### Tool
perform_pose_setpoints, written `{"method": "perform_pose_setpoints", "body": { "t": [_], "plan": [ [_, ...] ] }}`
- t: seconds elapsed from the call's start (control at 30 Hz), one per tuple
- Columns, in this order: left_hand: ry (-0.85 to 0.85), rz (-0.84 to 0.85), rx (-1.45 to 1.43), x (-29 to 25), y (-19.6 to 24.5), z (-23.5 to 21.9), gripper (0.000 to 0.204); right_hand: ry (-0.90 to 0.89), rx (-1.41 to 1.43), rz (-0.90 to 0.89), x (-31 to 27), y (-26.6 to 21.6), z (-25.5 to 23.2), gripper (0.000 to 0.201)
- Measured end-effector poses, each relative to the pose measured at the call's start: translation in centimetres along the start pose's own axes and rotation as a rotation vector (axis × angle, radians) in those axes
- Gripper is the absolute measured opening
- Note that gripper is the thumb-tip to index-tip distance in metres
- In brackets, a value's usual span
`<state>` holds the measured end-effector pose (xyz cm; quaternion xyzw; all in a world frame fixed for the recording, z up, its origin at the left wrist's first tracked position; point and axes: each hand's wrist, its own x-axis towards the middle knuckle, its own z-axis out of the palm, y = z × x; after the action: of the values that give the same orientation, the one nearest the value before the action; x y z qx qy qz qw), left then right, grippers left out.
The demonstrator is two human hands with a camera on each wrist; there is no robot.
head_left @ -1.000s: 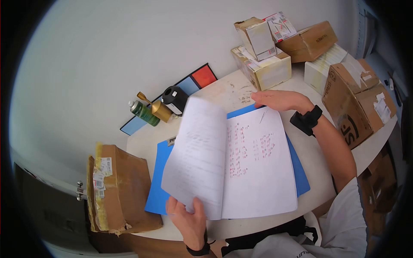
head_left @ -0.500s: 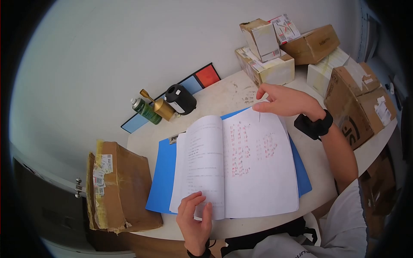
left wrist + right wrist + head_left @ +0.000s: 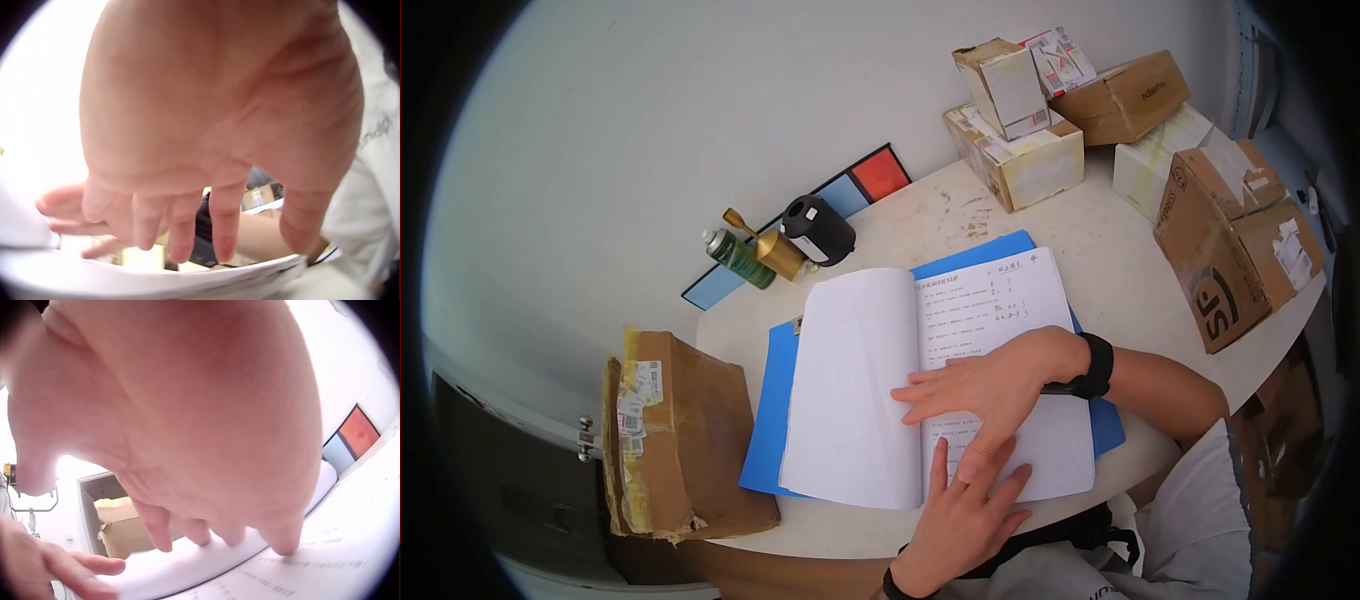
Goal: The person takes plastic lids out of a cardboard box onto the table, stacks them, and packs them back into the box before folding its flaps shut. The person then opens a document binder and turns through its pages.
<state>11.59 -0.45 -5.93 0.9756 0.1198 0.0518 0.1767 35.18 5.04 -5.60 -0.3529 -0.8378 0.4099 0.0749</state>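
Note:
An open paper booklet [image 3: 850, 390] lies on a blue folder [image 3: 775, 400], its left page blank and its right page printed, with handwriting near the top. Across the middle of the booklet reaches the right hand [image 3: 1000, 385], fingers stretched toward the centre fold. The left hand [image 3: 965, 515] is over the lower part of the right page, fingers spread, close to the right thumb; whether the two touch is unclear. In the left wrist view the left hand [image 3: 219, 119] has extended fingers above the paper. The right wrist view shows the right hand [image 3: 194, 419] with fingertips at the page.
A worn cardboard box [image 3: 700, 440] stands at the left. Behind the booklet are a green can [image 3: 738, 260], a gold holder [image 3: 778, 253] and a black cylinder [image 3: 820, 230]. Several boxes, including a large brown one [image 3: 1220, 240], are at the right.
A page has been turned, so the red-marked page no longer shows. The right hand came down from the booklet's top edge to its middle; the left hand moved right from the left page.

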Motion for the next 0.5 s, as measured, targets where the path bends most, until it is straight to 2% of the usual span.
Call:
{"method": "perform_pose_setpoints", "body": {
  "t": [0.03, 0.07, 0.1, 0.17, 0.2, 0.27, 0.33, 0.43, 0.5],
  "plan": [
    [-0.025, -0.141, 0.123, 0.1, -0.8, -0.2, 0.067, 0.07, -0.021, 0.116, -0.5, 0.7, -0.3, 0.108],
    [0.015, -0.201, 0.131, -0.3, -2.2, 0.2, 0.077, 0.115, -0.076, 0.252, -1.3, 2.0, -0.9, 0.105],
    [0.017, -0.198, 0.132, -0.5, -2.5, -0.3, 0.077, 0.161, -0.13, 0.389, -2.3, 3.6, -1.7, 0.103],
    [-0.023, -0.226, 0.122, -0.8, -2.9, -1.1, 0.08, 0.329, -0.333, 0.553, -5.1, 7.0, -2.7, 0.104],
    [-0.021, -0.219, 0.083, -1.0, -3.0, -1.2, 0.077, 0.361, -0.31, 0.598, -6.3, 8.8, -3.1, 0.103],
    [0.0, -0.203, 0.081, -1.4, -3.7, -0.8, 0.074, 0.392, -0.292, 0.637, -7.1, 10.4, -4.1, 0.103],
    [0.011, -0.182, 0.072, -1.5, -4.2, -0.4, 0.07, 0.399, -0.104, 0.612, -7.5, 10.8, -4.4, 0.1],
    [0.053, -0.201, 0.08, -1.0, -3.8, -0.2, 0.06, 0.406, -0.095, 0.637, -7.2, 9.7, -4.5, 0.096],
    [0.108, -0.259, 0.088, 0.0, -2.2, -0.4, 0.039, 0.428, -0.093, 0.65, -6.9, 9.7, -4.5, 0.098]
  ]
}}
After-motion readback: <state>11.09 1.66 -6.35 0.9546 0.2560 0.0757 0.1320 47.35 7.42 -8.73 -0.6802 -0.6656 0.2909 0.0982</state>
